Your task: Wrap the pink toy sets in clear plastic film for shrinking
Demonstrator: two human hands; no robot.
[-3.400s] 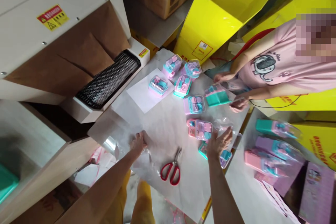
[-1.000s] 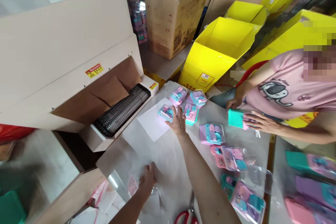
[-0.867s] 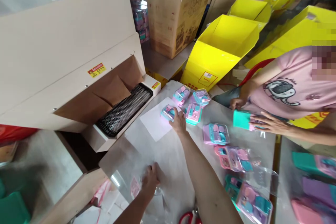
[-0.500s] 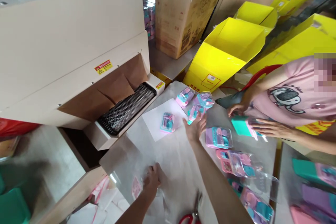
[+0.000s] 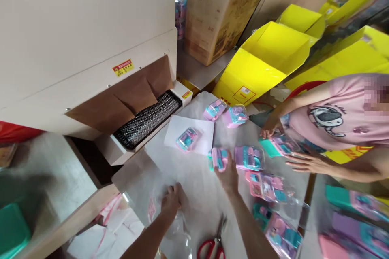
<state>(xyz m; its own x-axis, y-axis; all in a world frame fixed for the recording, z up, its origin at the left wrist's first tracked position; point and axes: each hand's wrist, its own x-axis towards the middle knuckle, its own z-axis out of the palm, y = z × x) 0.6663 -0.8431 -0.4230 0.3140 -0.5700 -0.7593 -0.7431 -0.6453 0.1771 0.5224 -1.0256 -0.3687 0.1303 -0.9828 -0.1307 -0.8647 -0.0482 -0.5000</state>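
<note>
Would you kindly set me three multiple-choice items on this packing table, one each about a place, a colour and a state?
1. Where do the scissors lie?
A. near the table's front edge, by the right forearm
B. on the mesh conveyor
C. inside a yellow carton

2. What colour are the scissors' handles?
A. blue
B. red
C. black

3. What is the right hand doing?
A. resting flat and empty
B. cutting film
C. holding a pink-and-teal toy pack

Answers:
1 A, they lie low on the white table, beside the forearm.
2 B, both loops are red.
3 C, its fingers close on the pack, while the left hand presses on clear plastic film.
</note>
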